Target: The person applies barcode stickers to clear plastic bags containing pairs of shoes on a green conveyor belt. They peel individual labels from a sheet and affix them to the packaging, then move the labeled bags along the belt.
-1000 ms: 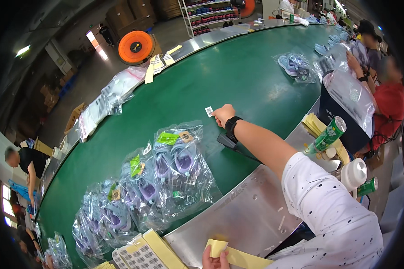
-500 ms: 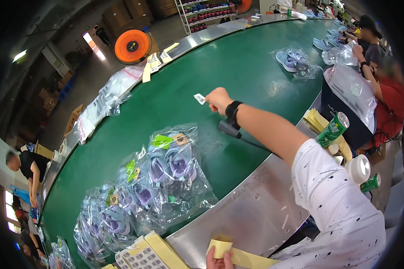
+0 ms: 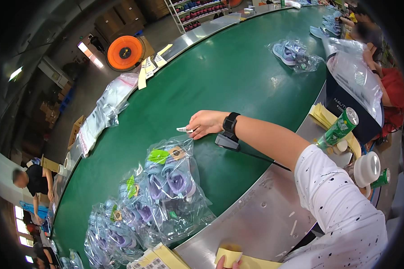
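My right hand (image 3: 207, 123) is stretched over the green belt and pinches a small white barcode sticker (image 3: 183, 129) between thumb and fingertips. A dark band circles that wrist, with a small grey device on a cable hanging below it. Just beneath the sticker lies the top end of a clear bag of light blue shoes (image 3: 177, 179) with a green tag. At the lower edge my left hand (image 3: 221, 263), mostly cut off, grips a curled strip of yellow backing paper (image 3: 229, 256). More bagged shoes (image 3: 116, 231) lie to the left.
Yellow sticker sheets (image 3: 164, 258) lie on the metal ledge (image 3: 251, 210). Farther right stand a green can (image 3: 341, 125) and a white container (image 3: 367, 168). Another bagged shoe pair (image 3: 294, 54) is up the belt (image 3: 229, 67). Plastic bags (image 3: 105, 107) line the far edge; co-workers stand at both sides.
My right hand has come back left and nearer with the sticker, to just above the nearest bagged shoes. My left hand still holds the yellow strip; the view has shifted slightly.
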Available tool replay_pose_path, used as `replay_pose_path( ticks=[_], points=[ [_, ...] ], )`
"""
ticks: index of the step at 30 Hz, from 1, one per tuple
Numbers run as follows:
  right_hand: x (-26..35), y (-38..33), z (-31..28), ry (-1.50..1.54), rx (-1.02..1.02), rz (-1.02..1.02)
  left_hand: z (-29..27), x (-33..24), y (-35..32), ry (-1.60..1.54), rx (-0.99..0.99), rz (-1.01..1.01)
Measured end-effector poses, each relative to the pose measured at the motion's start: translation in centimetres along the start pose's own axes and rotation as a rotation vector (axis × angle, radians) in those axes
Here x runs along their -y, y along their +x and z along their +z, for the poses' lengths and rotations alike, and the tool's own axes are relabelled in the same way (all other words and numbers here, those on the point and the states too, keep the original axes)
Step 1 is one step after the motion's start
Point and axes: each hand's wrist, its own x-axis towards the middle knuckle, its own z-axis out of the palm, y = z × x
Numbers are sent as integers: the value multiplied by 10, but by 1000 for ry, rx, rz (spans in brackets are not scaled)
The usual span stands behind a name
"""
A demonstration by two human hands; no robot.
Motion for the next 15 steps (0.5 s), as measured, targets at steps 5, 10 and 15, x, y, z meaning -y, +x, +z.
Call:
replay_pose_path(
  ticks=[5, 10, 15],
  points=[
    [1, 5, 14, -69, 17, 34, 3, -2, -2, -11, -25, -53],
    [-2, 9, 19, -88, -8, 43, 5, -4, -1, 23, -22, -49],
    [-7, 14, 31, -105, -116, -6, 3, 2, -3, 65, -12, -35]
  ],
)
